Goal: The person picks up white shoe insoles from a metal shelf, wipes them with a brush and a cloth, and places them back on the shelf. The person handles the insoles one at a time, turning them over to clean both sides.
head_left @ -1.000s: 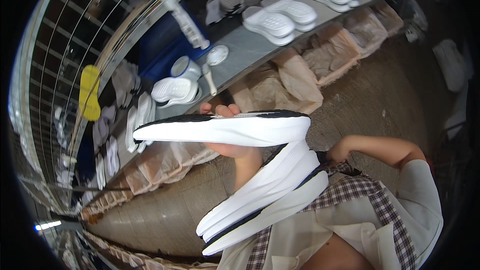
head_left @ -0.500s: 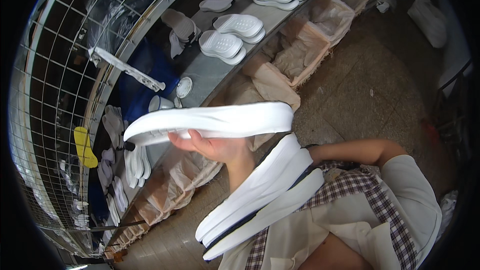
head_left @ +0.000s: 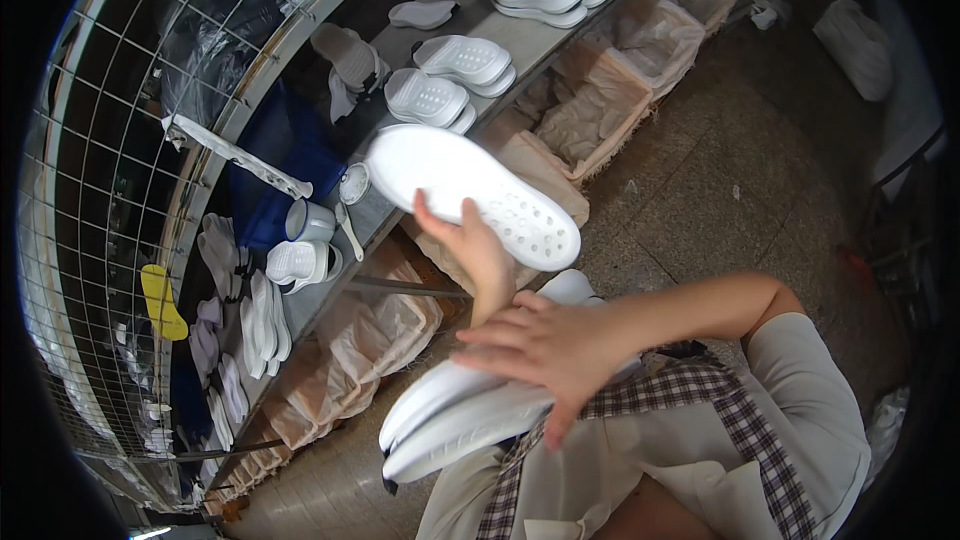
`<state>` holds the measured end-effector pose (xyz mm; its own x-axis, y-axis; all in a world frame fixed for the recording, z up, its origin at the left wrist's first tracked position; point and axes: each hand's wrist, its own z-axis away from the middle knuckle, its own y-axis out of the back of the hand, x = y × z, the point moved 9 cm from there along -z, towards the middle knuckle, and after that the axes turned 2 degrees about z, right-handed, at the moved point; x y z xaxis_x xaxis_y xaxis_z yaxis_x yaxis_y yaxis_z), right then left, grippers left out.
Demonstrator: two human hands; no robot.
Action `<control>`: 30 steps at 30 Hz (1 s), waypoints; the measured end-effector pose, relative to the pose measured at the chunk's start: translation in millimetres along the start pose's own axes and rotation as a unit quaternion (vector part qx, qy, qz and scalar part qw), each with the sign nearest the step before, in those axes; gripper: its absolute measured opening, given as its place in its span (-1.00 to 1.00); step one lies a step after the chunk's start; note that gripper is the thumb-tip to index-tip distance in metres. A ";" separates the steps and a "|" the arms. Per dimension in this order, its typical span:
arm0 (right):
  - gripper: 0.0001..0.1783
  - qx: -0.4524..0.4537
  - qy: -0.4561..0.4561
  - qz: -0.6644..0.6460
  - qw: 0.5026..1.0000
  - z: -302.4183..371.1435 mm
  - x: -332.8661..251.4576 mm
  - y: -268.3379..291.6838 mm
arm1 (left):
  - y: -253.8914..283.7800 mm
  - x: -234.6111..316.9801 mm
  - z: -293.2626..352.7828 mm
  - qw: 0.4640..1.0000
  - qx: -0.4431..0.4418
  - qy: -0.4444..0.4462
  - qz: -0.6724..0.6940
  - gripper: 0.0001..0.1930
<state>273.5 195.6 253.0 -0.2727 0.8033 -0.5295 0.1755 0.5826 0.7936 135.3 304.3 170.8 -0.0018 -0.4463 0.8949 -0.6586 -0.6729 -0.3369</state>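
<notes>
My left hand holds a white shoe sole up over the bench edge, with a finger and the thumb along its near edge. The sole is tilted so that its broad face shows, with round dimples at one end. More white soles lie stacked against my front, along my left forearm. Across them and close to my left wrist, my right hand lies with its fingers spread. Most of my left forearm is hidden behind the soles and my right hand.
A grey bench carries paired white soles, a mug, a round lid and a white-handled tool. Lined baskets stand beneath its edge. Wire mesh rises at left, near a yellow insole.
The sole in my left hand has turned from edge-on to face-on. My right hand has come from behind the stacked soles to lie over them, fingers spread.
</notes>
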 end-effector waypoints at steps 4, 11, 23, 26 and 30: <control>0.33 -0.096 -0.089 -0.204 0.970 6.0 66.0 -31.0 | 4.8 -83.0 9.9 0.969 -0.096 0.026 -0.225 -0.34; 0.04 0.106 -0.286 -0.673 0.673 69.8 173.7 -89.2 | 32.0 -153.8 45.8 0.858 -0.166 0.241 -0.421 -0.45; -0.01 0.447 -0.362 -0.402 0.713 129.7 204.5 5.1 | 9.2 -28.3 50.0 0.917 -0.084 0.332 0.207 -0.68; 0.00 0.458 -0.393 -0.270 0.751 112.3 189.4 18.0 | -25.5 -20.7 66.7 0.939 -0.165 0.286 0.100 -0.43; -0.08 0.430 -0.331 -0.222 0.810 91.3 171.4 39.8 | -12.1 -21.8 65.3 0.930 -0.142 0.316 0.122 -0.39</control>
<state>320.0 367.8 166.5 0.0269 0.2148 -0.9763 0.8713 0.4736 0.1282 192.5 283.7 136.2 -0.5602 -0.0678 0.8256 -0.7528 -0.3742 -0.5416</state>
